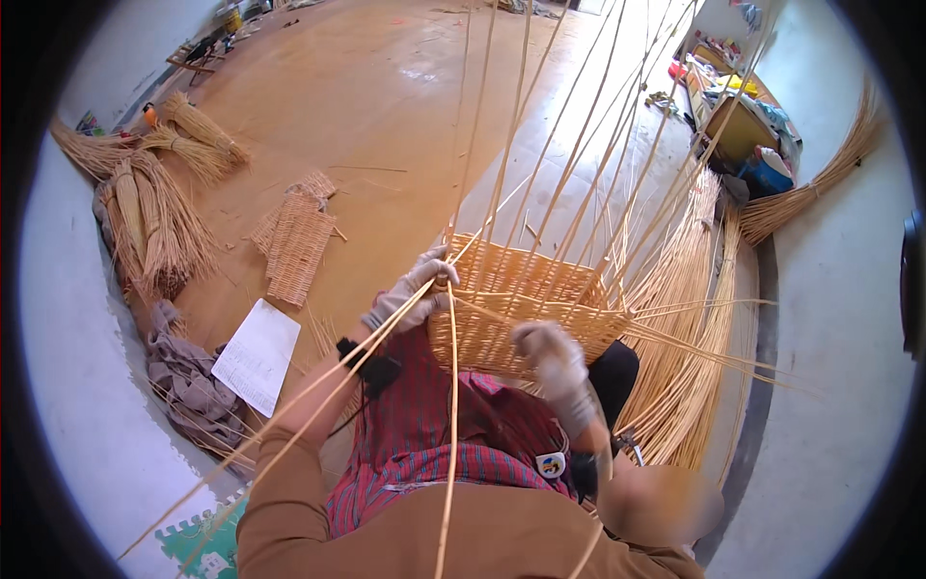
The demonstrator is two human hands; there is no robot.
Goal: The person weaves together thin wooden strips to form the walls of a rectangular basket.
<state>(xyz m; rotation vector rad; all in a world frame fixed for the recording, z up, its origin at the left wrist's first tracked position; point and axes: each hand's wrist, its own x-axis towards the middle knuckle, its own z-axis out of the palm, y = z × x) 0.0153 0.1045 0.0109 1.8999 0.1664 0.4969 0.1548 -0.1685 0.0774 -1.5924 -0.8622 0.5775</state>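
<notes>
A woven rectangular basket (521, 275) sits over my lap, with long upright rods (526, 135) rising from its walls and others sticking out sideways. My left hand (415, 289), in a pale glove, is closed on the basket's left corner, where several loose rods (338, 372) cross and run down toward me. My right hand (550, 362), also gloved, is blurred in front of the basket's lower right wall; a thin strand leads toward it from the left corner, but its grip is unclear. A red striped apron (395, 444) covers my lap.
Woven panels (299, 241), a white board (256, 357), grey cloth (193, 396) and reed bundles (154, 212) lie at left. Long rod bundles (694, 367) lie at right beside the wall (830, 405). A cluttered wooden box (728, 130) stands behind them. A green mat (193, 540) is at lower left.
</notes>
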